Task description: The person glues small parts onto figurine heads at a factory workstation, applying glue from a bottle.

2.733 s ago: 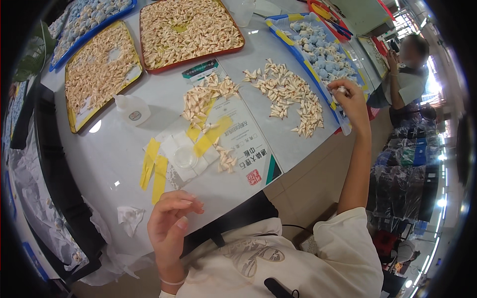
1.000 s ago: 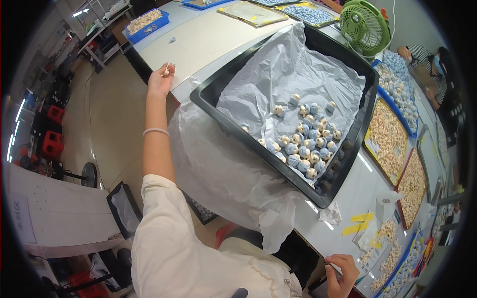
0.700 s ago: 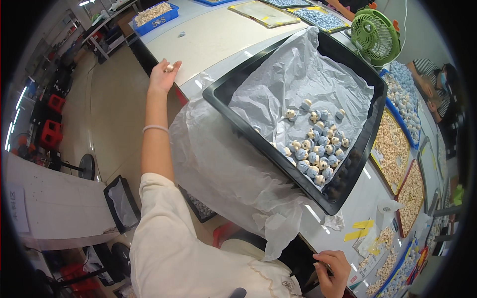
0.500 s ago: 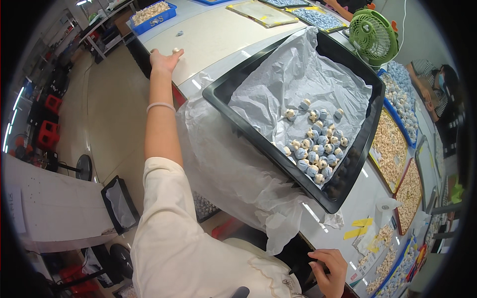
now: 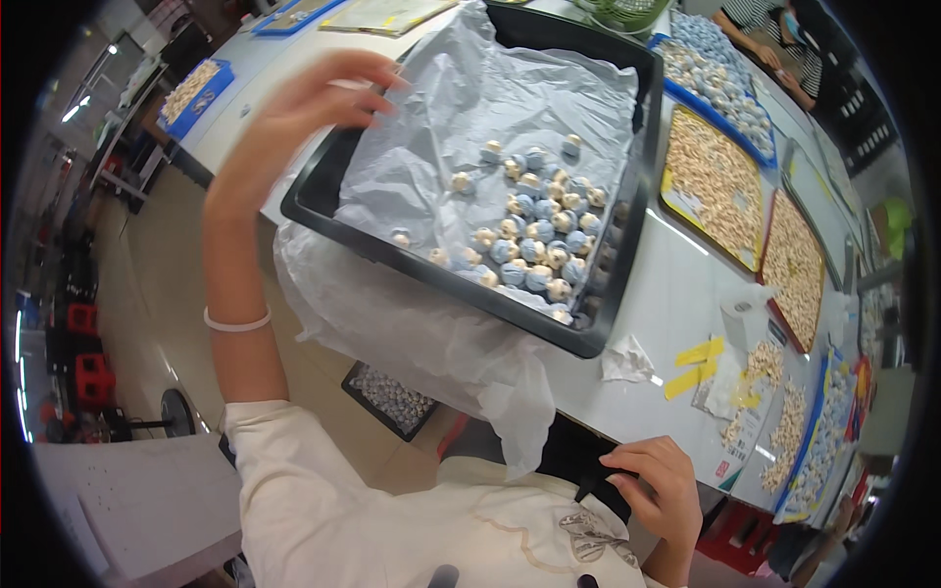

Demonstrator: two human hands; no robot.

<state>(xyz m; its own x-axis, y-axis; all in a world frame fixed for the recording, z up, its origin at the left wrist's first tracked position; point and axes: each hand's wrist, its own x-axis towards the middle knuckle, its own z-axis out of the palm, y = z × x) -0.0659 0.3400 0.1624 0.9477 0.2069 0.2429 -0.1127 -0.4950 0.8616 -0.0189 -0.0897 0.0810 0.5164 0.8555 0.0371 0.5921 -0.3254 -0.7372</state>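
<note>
My left hand [image 5: 328, 96], blurred by motion, is raised over the left corner of a black tray [image 5: 368, 240]. Its fingers are stretched out, and nothing shows between them. White tissue paper [image 5: 421, 147] lines the tray. On the paper lies a heap of small round blue-and-cream pieces [image 5: 534, 230], thickest toward the near right corner. One loose piece [image 5: 400, 238] sits by the tray's near left wall. Low in front of my body, off the table edge, my right hand [image 5: 659, 490] has its fingers bent and thumb apart, holding nothing I can see.
A blue bin of cream pieces [image 5: 194, 96] stands far left. Rightward lie a yellow-edged tray [image 5: 670, 191], a red-edged tray [image 5: 784, 328] and a blue tray [image 5: 772, 147]. Yellow tape strips [image 5: 691, 377] are nearby. Another person [image 5: 769, 49] sits far right. A piece-filled tray [image 5: 358, 387] stands below.
My left hand has come back from the far left tabletop to the tray's left corner. A piece now shows by the tray's near left wall. The whole view has shifted; my right hand stays low.
</note>
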